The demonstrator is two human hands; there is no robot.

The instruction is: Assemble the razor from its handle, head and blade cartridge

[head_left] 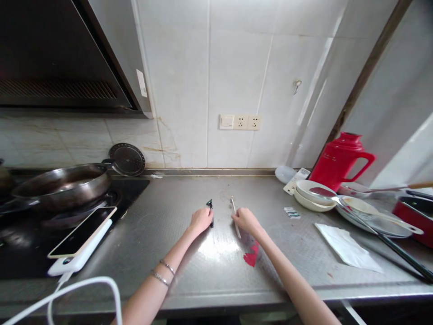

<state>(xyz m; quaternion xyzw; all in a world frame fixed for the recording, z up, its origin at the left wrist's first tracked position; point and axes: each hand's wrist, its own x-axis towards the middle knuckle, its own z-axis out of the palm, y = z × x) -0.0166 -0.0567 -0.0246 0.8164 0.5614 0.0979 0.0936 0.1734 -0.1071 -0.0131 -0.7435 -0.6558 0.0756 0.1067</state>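
Observation:
My left hand [202, 220] is closed around a slim dark-handled tool [211, 221] with a small angled greenish head, much like a razor. It stands near the middle of the metal counter [162, 225]. Just to the right, my right hand [246, 220] pinches a thin cream-coloured stick-shaped tool [232, 204] with a small head at its far end. Its lower end shows below my fingers. Both tools point toward the wall, apart from each other. Beside my right forearm lies a red torn-looking piece [251, 255], partly hidden by the arm.
At left, a steel pan [64, 183] sits on the black stove; a phone [83, 232] rests on a white power bank with a cable. At right are stacked bowls [316, 205], a red thermos [340, 160], a white napkin [347, 247] and a small striped packet [292, 213].

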